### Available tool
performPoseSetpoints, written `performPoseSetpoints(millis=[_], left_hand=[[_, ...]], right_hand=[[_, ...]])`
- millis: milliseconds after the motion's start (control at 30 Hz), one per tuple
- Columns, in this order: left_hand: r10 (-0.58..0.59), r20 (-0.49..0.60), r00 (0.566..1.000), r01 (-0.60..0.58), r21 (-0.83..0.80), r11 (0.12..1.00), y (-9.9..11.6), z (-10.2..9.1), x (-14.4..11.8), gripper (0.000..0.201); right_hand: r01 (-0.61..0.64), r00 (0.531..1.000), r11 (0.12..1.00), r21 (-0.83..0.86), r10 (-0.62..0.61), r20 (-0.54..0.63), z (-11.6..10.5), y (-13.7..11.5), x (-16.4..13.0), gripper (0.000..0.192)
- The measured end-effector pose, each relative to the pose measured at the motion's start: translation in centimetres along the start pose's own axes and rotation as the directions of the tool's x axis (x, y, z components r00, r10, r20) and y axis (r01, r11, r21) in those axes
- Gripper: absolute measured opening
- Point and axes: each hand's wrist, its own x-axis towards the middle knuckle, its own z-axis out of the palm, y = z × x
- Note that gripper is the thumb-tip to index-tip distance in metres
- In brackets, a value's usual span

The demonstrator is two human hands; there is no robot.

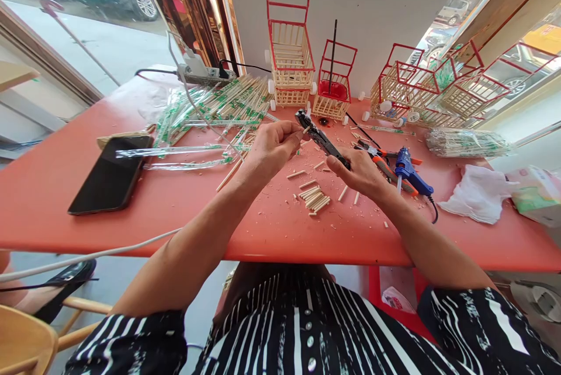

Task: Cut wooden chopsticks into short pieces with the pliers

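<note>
My right hand [360, 172] is closed around the handles of a black plier-like tool [323, 142], whose head points away to the upper left. Pinched in the fingers of my left hand [277, 144] is a thin wooden stick [306, 129], its end at the tool's jaws. Below the hands lies a small pile of short cut stick pieces [314, 198], with loose pieces and chips scattered around. Long wooden chopsticks [241, 100], many in green-printed clear wrappers, are heaped beyond my left hand.
Stick-built carts [291, 62] with red frames stand at the back. On the right are a blue glue gun [411, 170], orange-handled pliers [388, 167], a wrapped stick bundle [467, 142] and white tissue [477, 194]. A phone [111, 175] and white cable [131, 246] lie left.
</note>
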Motion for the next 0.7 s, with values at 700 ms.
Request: performPoseSetpoints(millis=[700], left_hand=[[-0.068, 0.029, 0.997, 0.07, -0.102, 0.992, 0.7, -0.1, 0.1, 0.017]], right_hand=[[-0.087, 0.991, 0.988, -0.127, 0.072, -0.114, 1.3, 0.0, 0.0, 0.081]])
